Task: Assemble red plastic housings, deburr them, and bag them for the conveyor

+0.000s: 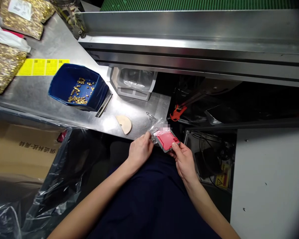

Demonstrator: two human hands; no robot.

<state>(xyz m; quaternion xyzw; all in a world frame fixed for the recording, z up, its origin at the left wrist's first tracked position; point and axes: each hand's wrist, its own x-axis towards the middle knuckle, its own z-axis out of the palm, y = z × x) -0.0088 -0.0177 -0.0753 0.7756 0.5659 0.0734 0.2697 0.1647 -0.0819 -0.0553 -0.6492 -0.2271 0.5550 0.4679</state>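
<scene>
Both my hands meet over my lap, just below the front edge of the steel table [40,96]. My right hand [184,161] grips a small flat red block with a grey rim [166,138], thumb on its top face. My left hand [139,149] pinches the clear plastic bag [156,127] that sits around the block's far end. The block is partly inside the bag.
A blue bin [64,79] with small brass parts stands on the table, a metal strip [104,104] beside it. Nearby lie a tan half-round piece [124,123], a yellow label strip [42,67], bags of brass parts [3,66] and a white bin [133,83]. A conveyor frame [189,39] runs behind. A cardboard box [22,149] and black plastic liner [64,172] are at my left.
</scene>
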